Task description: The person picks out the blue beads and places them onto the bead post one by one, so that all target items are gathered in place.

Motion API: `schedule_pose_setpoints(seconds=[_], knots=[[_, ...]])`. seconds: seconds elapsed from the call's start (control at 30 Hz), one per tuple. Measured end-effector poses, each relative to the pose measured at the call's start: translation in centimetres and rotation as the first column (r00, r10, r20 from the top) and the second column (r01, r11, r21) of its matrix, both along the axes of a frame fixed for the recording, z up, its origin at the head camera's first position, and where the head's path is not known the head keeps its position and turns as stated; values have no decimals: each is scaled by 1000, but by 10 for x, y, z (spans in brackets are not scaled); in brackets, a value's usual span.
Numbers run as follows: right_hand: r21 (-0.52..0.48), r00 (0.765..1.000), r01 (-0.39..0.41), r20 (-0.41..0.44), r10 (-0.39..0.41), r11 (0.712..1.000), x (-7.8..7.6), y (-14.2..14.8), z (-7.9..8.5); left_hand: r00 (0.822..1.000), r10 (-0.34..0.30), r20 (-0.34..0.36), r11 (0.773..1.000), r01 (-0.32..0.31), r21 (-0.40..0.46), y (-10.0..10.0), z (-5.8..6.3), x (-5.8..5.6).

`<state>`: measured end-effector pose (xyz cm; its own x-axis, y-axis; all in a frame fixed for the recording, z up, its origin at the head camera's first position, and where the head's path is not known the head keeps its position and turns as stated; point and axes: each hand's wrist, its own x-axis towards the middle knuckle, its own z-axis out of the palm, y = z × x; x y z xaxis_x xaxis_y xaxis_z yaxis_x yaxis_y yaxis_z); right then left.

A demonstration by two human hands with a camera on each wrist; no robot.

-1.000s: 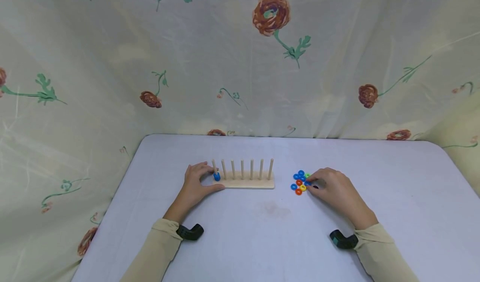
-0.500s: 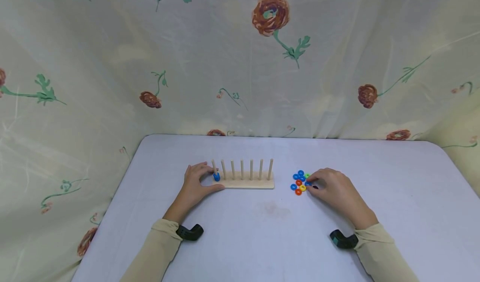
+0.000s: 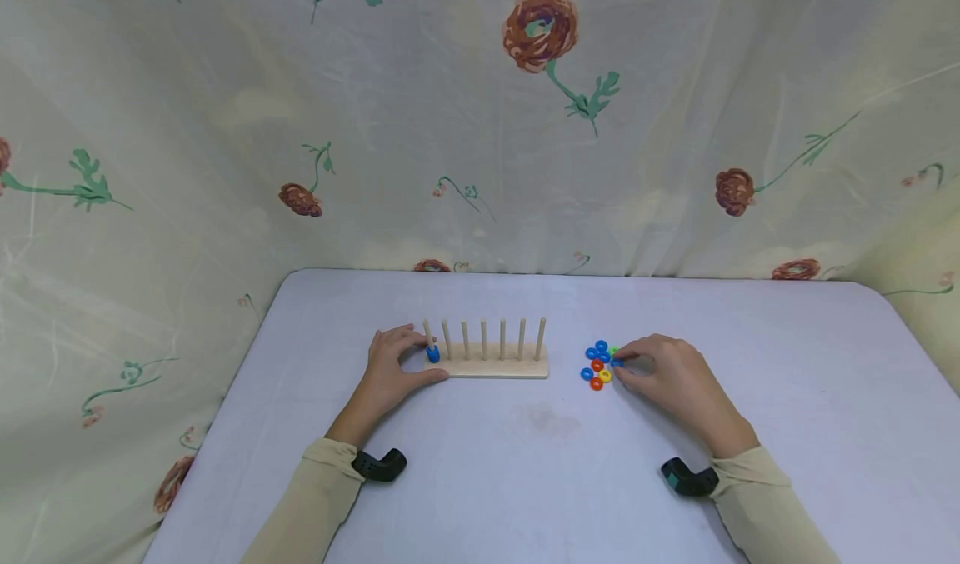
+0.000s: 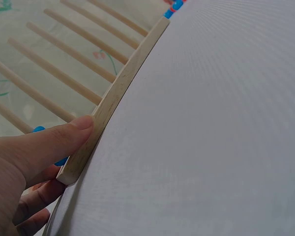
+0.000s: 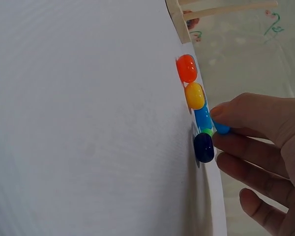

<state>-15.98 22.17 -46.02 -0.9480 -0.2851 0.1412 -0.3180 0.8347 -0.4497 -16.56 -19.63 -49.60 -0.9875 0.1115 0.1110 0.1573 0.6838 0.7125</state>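
Observation:
At the left end of a wooden peg rack [image 3: 495, 369], my left hand [image 3: 392, 366] grips the base. Its thumb lies along the front edge [image 4: 101, 125], with the fingers behind. Blue rings [image 3: 432, 354] sit low on the leftmost peg; the other pegs are bare. My right hand [image 3: 675, 381] pinches a blue ring [image 5: 221, 128] between thumb and index finger, just over the right side of a group of small rings. A dark blue ring [image 5: 204, 147] stands out below those fingertips in the right wrist view; in the head view the hand hides it.
Loose rings lie right of the rack: several blue ones [image 3: 587, 374], red rings [image 3: 597, 384], a yellow ring [image 3: 605, 376] and a partly hidden green ring [image 3: 614, 351]. A white cloth covers the table [image 3: 480, 481]. A flowered curtain [image 3: 420, 114] hangs behind its far edge.
My right hand has shifted very slightly, and the blue ring it pinches has risen a little. The dark blue ring has gone from sight in the head view. My left hand has stayed still.

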Motion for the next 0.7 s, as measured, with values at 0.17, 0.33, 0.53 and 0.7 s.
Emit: schedule_pose_setpoints(seconds=[0.17, 0.33, 0.53, 0.7], knots=[[-5, 1000, 2, -23, -2, 1000, 1, 0, -1, 1000, 3, 2, 1000, -3, 2, 0, 1, 0], [-12, 999, -4, -48, 3, 1000, 1, 1, -1, 1000, 7, 2, 1000, -7, 7, 1, 1, 1], [-44, 999, -2, -51, -1, 999, 2, 1, 3, 1000, 5, 3, 1000, -5, 1, 1, 0, 1], [-75, 997, -12, -80, 6, 997, -1, -3, 10, 1000, 9, -1, 1000, -9, 4, 0, 0, 1]])
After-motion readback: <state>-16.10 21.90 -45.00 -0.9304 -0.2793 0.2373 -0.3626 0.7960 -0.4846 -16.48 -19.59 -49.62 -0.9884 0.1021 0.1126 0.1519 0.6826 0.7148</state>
